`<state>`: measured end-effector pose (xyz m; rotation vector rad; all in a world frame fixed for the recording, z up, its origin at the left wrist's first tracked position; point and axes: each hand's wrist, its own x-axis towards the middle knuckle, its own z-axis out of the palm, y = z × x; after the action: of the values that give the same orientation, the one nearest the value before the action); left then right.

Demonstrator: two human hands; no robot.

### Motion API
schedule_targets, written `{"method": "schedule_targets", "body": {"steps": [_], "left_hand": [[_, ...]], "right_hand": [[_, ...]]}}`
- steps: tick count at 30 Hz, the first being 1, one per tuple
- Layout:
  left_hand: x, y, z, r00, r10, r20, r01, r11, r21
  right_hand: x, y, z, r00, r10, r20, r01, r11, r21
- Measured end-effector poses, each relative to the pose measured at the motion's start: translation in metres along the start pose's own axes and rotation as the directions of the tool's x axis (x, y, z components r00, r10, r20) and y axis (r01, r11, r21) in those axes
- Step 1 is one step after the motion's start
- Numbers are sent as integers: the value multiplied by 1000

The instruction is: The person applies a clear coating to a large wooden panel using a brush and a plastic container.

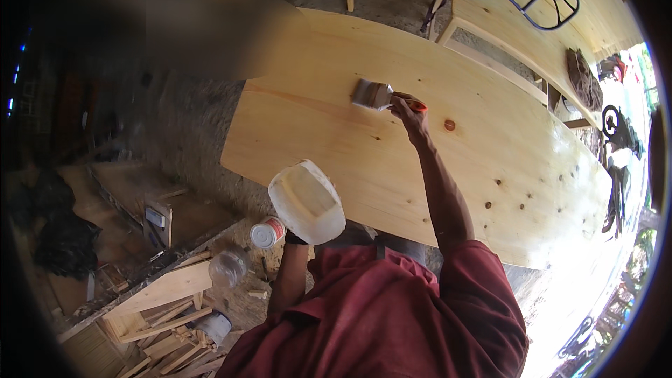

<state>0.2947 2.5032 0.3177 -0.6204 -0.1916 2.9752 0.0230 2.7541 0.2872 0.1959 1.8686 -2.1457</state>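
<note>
Pale wooden tabletop [420,168]: right hand [408,110] grips brush [372,94] on it; left hand [294,236], mostly hidden, holds white jug [306,203].

- I have 1 view, from the camera on my head, looking steeply down past my red-sleeved chest.
- It faces forward over the pale wooden worktop [434,168], which runs slantwise across the middle.
- It sits close: my right hand [408,113] shows at full reach near the centre.
- The fisheye bends straight edges and darkens the rim.
</note>
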Motion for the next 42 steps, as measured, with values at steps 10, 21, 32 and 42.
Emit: {"method": "schedule_targets", "body": {"steps": [10,21,32,42], "left_hand": [[5,-121,-28,995,39,-90,-24,987,159],[-15,-232,-32,999,-15,-39,25,959,282],[-23,-322,-19,978,-186,-89,200,965,171],[12,-404,-32,942,-299,-150,330,904,272]], "right_hand": [[-40,-13,-117,1000,4,-22,-4,999,34],[-82,-28,-250,999,8,-42,-6,999,44],[-129,-48,-378,998,20,-60,-17,999,48],[-166,-69,-499,995,17,-94,-19,1000,-15]]}}
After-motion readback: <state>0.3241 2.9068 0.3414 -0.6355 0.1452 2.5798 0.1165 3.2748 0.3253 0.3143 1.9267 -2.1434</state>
